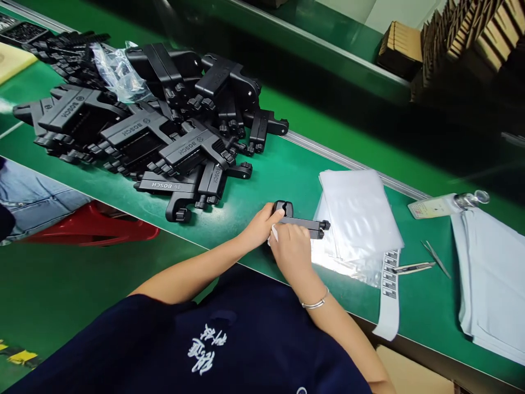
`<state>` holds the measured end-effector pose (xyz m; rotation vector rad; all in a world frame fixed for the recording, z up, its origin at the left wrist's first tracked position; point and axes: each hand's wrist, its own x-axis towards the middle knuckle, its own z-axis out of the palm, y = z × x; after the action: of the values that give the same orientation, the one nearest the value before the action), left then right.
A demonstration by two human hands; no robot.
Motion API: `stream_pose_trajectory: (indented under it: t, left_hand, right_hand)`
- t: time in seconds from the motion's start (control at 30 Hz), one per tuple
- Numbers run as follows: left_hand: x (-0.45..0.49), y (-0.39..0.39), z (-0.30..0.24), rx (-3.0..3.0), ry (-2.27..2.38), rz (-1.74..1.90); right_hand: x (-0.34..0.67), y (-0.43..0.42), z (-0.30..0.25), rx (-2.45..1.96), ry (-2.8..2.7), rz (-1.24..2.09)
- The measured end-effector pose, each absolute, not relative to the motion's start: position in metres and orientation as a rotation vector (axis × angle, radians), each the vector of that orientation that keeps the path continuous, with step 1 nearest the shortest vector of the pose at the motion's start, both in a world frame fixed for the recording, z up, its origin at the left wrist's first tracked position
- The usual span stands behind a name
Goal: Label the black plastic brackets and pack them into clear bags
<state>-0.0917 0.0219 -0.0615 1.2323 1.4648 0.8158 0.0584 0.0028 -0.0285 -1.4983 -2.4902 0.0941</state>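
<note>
Close in front of me, over the green table, a black plastic clamp bracket with small dark knobs is held in both hands. My left hand grips its rounded end, the thumb lying on top. Curled against the bracket's near side is my right hand, pinching a small white cloth or wipe; most of the cloth is hidden by the fingers. Just right of the bracket lies a stack of clear plastic bags.
Similar BOSCH brackets are heaped at the left, with a crumpled clear bag among them. To the right are a label strip, tweezers, a bottle and white sheets. A person in jeans sits at the left.
</note>
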Motion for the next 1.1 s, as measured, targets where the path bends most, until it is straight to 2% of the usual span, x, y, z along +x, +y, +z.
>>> stream_pose_trajectory:
  t: [0.17,0.3,0.37,0.5,0.6,0.73,0.8,0.93,1.0,1.1]
  left_hand:
    - [-0.091,0.021,-0.062,1.225,1.485,0.833]
    - [-0.091,0.021,-0.063,1.237,1.458,0.848]
    - [-0.091,0.021,-0.065,1.215,1.456,0.851]
    - [-0.092,0.018,-0.069,1.090,1.390,0.938]
    - [-0.092,0.016,-0.070,1.008,1.325,0.996]
    - [-0.086,0.014,-0.060,0.881,1.244,0.998]
    - [-0.078,0.012,-0.051,0.846,1.200,0.983]
    - [-0.055,0.009,-0.034,0.866,1.116,0.961]
    - [-0.045,0.008,-0.029,0.900,1.047,0.962]
    - [-0.039,0.007,-0.020,0.926,0.945,0.956]
  right_hand:
    - [0.068,0.003,-0.025,-1.789,-2.350,0.008]
    - [0.048,-0.001,-0.030,-1.550,-2.521,0.085]
    - [0.060,0.000,-0.030,-1.581,-2.493,0.134]
    - [0.174,-0.004,-0.016,-1.876,-2.009,0.112]
    - [0.280,-0.024,0.004,-2.272,-1.396,-0.201]
    - [0.328,-0.055,0.018,-2.367,-1.384,-0.333]
    - [0.303,-0.064,0.011,-2.211,-1.382,-0.093]
    - [0.212,-0.067,-0.024,-1.569,-1.196,1.207]
    - [0.176,-0.063,-0.037,-1.329,-0.979,1.439]
    - [0.152,-0.056,-0.042,-1.225,-0.742,1.429]
